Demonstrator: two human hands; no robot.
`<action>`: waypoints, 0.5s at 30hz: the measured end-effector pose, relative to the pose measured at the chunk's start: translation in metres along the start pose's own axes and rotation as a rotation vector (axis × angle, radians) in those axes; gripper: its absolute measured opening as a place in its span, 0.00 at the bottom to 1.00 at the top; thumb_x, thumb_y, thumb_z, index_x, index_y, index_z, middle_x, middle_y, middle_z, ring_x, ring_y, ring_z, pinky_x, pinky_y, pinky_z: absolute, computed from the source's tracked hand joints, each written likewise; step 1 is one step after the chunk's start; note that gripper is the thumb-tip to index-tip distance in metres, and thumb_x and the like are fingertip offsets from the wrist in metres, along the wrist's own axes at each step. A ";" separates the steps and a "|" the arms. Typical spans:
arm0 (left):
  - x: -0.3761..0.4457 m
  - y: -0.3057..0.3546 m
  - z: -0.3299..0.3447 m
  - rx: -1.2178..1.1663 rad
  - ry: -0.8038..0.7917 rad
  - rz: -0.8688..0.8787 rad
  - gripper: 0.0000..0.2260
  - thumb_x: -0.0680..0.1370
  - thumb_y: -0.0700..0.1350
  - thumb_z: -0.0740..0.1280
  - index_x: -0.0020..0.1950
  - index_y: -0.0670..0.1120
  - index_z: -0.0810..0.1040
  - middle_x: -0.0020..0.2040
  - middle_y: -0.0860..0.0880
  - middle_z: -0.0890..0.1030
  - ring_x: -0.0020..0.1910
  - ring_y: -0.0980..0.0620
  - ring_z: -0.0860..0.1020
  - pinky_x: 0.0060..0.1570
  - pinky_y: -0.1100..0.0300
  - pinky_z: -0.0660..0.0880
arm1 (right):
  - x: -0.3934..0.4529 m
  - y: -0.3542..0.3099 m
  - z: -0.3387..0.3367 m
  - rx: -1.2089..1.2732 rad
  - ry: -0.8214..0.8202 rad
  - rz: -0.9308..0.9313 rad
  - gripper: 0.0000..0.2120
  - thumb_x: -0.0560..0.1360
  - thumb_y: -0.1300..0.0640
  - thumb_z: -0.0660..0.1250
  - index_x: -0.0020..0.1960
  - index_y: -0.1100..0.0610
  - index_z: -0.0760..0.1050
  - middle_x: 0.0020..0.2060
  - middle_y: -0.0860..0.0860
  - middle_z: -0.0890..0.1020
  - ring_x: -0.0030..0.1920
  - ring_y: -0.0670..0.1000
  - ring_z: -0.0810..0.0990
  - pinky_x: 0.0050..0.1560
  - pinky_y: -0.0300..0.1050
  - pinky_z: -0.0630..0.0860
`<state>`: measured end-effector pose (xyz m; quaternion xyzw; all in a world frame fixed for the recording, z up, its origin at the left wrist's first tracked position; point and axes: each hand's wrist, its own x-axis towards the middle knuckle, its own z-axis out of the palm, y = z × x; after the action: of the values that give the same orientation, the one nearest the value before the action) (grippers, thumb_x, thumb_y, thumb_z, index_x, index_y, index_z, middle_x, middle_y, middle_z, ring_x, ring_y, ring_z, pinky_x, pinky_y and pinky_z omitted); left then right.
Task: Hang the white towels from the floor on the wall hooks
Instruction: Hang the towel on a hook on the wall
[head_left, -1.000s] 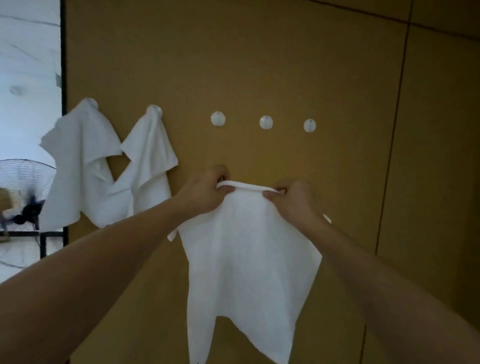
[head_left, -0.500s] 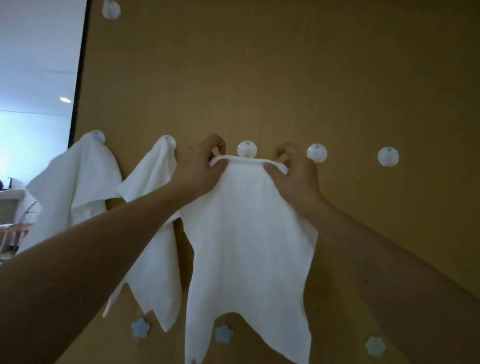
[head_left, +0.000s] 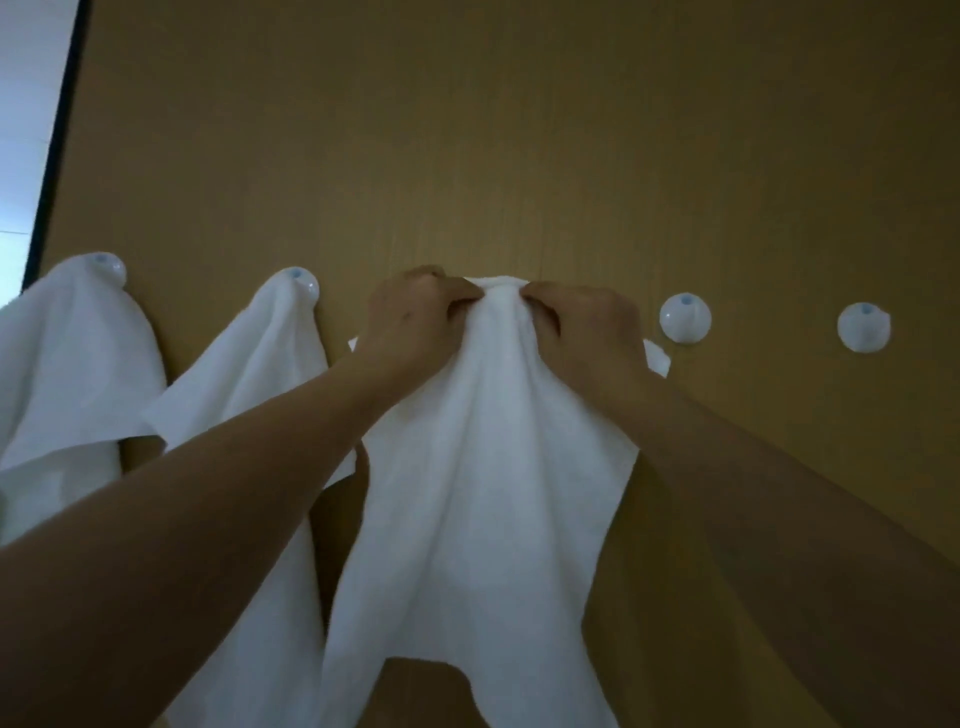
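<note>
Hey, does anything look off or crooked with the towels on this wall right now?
Nothing stands out. Two white towels hang from their hooks, draped a bit unevenly. The left hand and right hand pinch the third towel at its bunched top; the hook behind is hidden. Two bare hooks sit to the right.

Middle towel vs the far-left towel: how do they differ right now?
The middle towel is pinched at its top by the left hand and right hand; the far-left towel hangs untouched. Far-left's hook shows; the middle towel's top covers any hook. Both are white and draped against the wall.
</note>
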<state>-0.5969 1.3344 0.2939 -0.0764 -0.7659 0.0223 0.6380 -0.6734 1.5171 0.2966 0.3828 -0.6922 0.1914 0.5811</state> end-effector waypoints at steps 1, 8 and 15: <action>-0.005 0.004 0.005 -0.044 0.012 -0.054 0.13 0.80 0.42 0.62 0.60 0.50 0.82 0.45 0.44 0.82 0.42 0.45 0.77 0.43 0.52 0.73 | -0.006 -0.002 0.003 0.053 0.025 0.025 0.16 0.80 0.54 0.59 0.66 0.49 0.77 0.48 0.52 0.85 0.45 0.54 0.82 0.48 0.52 0.76; -0.043 0.045 0.006 -0.536 0.037 -0.383 0.11 0.81 0.45 0.62 0.59 0.49 0.83 0.49 0.52 0.84 0.47 0.59 0.81 0.51 0.65 0.76 | -0.035 -0.028 0.009 0.430 -0.011 0.249 0.16 0.81 0.47 0.56 0.62 0.51 0.77 0.45 0.49 0.83 0.43 0.48 0.80 0.48 0.52 0.79; -0.087 0.070 0.007 -0.262 -0.180 -0.422 0.13 0.83 0.45 0.57 0.60 0.44 0.79 0.58 0.44 0.75 0.54 0.52 0.73 0.55 0.57 0.72 | -0.076 -0.054 0.007 0.315 -0.164 0.358 0.17 0.82 0.49 0.54 0.69 0.49 0.69 0.50 0.50 0.76 0.49 0.49 0.76 0.49 0.48 0.74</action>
<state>-0.5821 1.3912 0.1990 0.0055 -0.8150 -0.2041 0.5423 -0.6353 1.5013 0.2127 0.3541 -0.7554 0.3650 0.4133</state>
